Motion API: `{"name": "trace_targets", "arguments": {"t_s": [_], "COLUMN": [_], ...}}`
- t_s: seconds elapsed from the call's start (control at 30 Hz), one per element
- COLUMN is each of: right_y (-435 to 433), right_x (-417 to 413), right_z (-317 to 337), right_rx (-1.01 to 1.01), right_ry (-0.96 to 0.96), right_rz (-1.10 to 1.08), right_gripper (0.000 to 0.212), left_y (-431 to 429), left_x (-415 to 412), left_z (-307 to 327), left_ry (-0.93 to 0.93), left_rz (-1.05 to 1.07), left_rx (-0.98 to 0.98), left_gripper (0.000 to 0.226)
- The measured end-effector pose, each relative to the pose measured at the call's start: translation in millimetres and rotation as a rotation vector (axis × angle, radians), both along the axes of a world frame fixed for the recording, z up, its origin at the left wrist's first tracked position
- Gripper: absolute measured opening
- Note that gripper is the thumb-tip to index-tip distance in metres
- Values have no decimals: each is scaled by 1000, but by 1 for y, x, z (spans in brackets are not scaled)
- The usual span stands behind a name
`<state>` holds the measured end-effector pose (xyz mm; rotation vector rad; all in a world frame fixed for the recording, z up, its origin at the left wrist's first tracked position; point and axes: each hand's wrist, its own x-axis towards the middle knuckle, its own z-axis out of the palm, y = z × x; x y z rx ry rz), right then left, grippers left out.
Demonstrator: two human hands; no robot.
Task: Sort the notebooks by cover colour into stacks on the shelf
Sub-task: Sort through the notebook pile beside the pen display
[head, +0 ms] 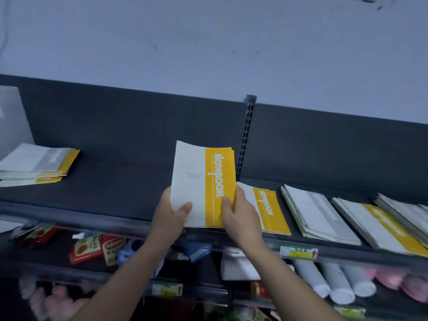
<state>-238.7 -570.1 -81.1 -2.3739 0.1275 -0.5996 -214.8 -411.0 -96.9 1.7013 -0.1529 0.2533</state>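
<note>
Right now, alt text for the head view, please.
The left hand and right hand grip a thin bundle of yellow-banded notebooks over a dark shelf. One notebook pile lies at far left; a row of piles lines the right.

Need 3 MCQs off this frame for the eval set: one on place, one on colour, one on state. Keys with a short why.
1. Where are the held notebooks?
A. lying on the lower shelf
B. raised over the top shelf
C. on the floor

2. What colour is the band on their top cover?
A. red
B. green
C. yellow

3. What is the left hand doing?
A. gripping the notebooks' lower left corner
B. hanging free
C. pressing flat on the shelf

Key: 1 B, both hands hold them up above the shelf surface. 2 C, the band with the lettering is yellow. 3 A, its thumb lies over the white part of the cover, while the right hand grips the yellow edge.
</note>
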Motion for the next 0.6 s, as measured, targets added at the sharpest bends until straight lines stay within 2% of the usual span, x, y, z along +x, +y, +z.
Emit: {"name": "trace_targets", "arguments": {"t_s": [0.17,0.3,0.6], "right_y": [-65,-101,-141], "right_x": [-12,-14,7], "right_z": [-4,-3,-14], "right_rx": [-136,-237,-546], "right_ry": [63,81,219], "right_rz": [-95,-172,-266], "right_gripper": [41,38,32], "left_y": [-63,-98,-130], "left_x": [-6,-3,37], "left_z": [0,5,-3], "left_ry": [2,46,68], "left_rz": [-48,-120,-217], "left_rx": [82,183,543], "left_gripper": [43,42,39]}}
